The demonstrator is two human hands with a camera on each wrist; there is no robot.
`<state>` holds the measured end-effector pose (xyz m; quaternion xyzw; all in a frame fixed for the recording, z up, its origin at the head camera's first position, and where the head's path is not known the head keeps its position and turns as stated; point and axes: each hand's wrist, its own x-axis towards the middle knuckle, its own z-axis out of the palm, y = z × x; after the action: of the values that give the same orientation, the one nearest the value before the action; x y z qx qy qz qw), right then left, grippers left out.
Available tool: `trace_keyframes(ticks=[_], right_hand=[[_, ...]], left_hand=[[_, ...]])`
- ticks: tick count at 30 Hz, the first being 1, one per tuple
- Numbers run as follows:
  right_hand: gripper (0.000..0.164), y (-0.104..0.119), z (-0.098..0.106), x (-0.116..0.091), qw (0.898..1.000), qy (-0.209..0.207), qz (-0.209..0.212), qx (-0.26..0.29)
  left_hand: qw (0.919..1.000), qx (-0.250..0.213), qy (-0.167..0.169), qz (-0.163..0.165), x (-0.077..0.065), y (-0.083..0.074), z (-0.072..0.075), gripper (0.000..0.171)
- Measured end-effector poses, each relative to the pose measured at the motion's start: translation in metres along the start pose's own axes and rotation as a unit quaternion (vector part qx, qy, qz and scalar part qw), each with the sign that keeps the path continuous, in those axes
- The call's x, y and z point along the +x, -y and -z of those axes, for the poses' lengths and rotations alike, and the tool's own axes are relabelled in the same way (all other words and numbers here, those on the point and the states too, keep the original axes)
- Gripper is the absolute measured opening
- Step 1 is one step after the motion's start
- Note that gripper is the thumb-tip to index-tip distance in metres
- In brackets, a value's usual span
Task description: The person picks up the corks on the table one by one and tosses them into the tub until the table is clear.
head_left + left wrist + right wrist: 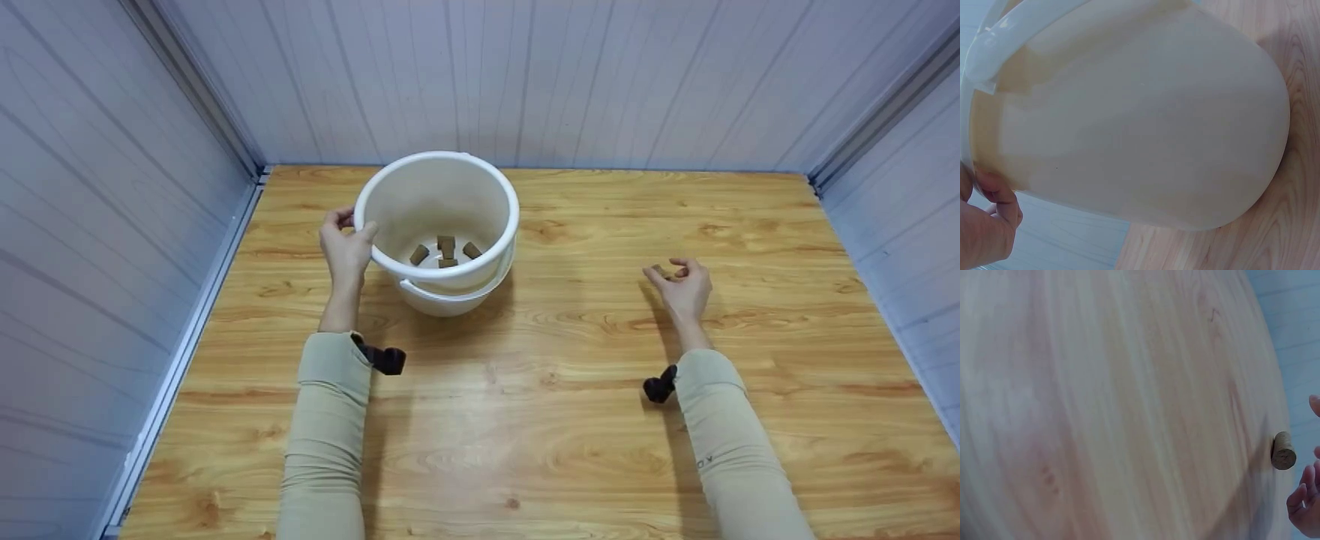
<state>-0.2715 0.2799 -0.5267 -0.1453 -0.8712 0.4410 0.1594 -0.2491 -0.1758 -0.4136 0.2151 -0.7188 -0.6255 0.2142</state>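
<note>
A white bucket (pixel 437 292) stands at the back left, its handle (pixel 469 298) hanging down its near side. My left hand (pixel 347 244) grips its rim from the left, thumb over the edge and fingers beneath the lip, as the left wrist view also shows. Several brown corks (pixel 446 246) lie inside on the bucket's bottom. To the right, my right hand (pixel 684 291) is held low over the tabletop, thumb and fingers spread. Just beyond its fingertips is a single cork (pixel 1283 451); the right wrist view shows a gap between it and the fingers.
The wood-patterned tabletop (pixel 510 420) runs back to a white panel wall (pixel 585 82). Similar panels stand at the left (pixel 97 225) and right (pixel 892 195), with metal rails along the corners. Each wrist carries a small black camera.
</note>
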Motion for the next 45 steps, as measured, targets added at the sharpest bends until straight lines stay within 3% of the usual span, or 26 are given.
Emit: trace_keyframes(ticks=[16,25,45], right_hand=[[0.049,-0.0083,0.0031,0.0033,0.996,0.042,-0.069,-0.036],[0.049,-0.008,0.0032,0.0044,0.994,0.051,-0.088,-0.036],[0.031,-0.0092,0.0023,0.004,0.993,0.04,-0.089,-0.064]], left_hand=[[0.9999,-0.008,0.003,0.011,0.001,-0.0006,0.0004,0.037],[0.9999,-0.005,-0.003,-0.009,-0.0003,-0.0009,0.0005,0.036],[0.9998,-0.009,-0.007,-0.016,0.0007,0.001,-0.001,0.035]])
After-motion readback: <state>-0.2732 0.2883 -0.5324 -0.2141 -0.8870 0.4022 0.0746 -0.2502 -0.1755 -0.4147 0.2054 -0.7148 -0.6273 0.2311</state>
